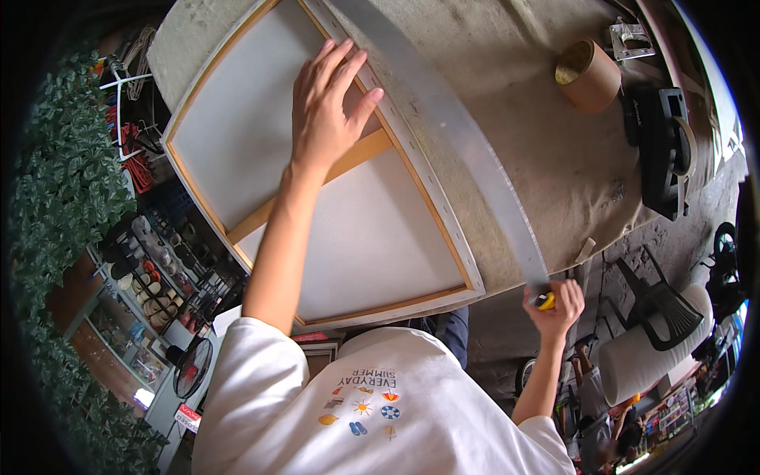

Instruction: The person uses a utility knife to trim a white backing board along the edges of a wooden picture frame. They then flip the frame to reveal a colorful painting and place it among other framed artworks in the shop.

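A stretched canvas (380,214) lies face down on the cloth-covered table, with its wooden stretcher bars and a wooden crossbar (360,154) showing. My left hand (328,103) is open over its right-hand bar, fingers spread and fingertips at the wood. Beside the canvas runs a long metal straightedge (483,158), which the fisheye view bends into a curve. At the straightedge's near end, by the table's edge, my right hand (559,307) is closed around a small yellow-and-black tool (545,301). My fingers cover most of that tool, so its working end is hidden.
A roll of brown tape (587,75) and a black tape dispenser (663,150) stand on the table's right side, near a metal staple gun (631,39). Beyond the edge are a black chair (657,305) and a white roll (653,348). A fan (192,368) stands lower left.
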A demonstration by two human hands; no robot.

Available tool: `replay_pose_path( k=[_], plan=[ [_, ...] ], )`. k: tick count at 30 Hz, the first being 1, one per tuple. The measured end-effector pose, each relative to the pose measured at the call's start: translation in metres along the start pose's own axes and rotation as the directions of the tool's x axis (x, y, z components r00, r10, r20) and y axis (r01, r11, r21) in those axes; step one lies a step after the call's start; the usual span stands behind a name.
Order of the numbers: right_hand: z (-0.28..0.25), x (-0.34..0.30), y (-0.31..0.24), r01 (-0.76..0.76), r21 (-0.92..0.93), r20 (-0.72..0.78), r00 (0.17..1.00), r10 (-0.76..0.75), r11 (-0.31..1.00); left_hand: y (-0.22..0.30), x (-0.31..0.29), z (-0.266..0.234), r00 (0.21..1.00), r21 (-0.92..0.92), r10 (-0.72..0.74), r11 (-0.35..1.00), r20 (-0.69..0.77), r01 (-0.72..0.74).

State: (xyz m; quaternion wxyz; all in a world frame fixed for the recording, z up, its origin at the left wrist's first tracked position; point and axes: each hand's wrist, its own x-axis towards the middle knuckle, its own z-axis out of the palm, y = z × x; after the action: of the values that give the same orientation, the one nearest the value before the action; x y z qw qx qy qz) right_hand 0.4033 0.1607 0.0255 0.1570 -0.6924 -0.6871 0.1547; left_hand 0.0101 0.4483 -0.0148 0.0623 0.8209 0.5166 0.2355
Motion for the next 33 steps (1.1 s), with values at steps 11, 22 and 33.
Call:
replay_pose_path(
  k=[11, 22, 33],
  plan=[
    [-0.01, 0.037, 0.002, -0.299, 0.002, -0.202, 0.934, 0.294, 0.954, -0.02, 0.035, -0.011, 0.951, 0.042, 0.212, 0.973, 0.226, -0.227],
    [0.025, 0.066, -0.096, -0.439, 0.445, 0.195, 0.898, 0.394, 0.781, 0.035, 0.0, -0.011, 0.905, -0.074, 0.262, 0.965, 0.335, -0.251],
    [0.019, 0.042, -0.075, -0.488, 0.419, 0.245, 0.873, 0.422, 0.765, 0.122, -0.063, -0.007, 0.82, -0.259, 0.309, 0.944, 0.482, -0.203]
  ],
)
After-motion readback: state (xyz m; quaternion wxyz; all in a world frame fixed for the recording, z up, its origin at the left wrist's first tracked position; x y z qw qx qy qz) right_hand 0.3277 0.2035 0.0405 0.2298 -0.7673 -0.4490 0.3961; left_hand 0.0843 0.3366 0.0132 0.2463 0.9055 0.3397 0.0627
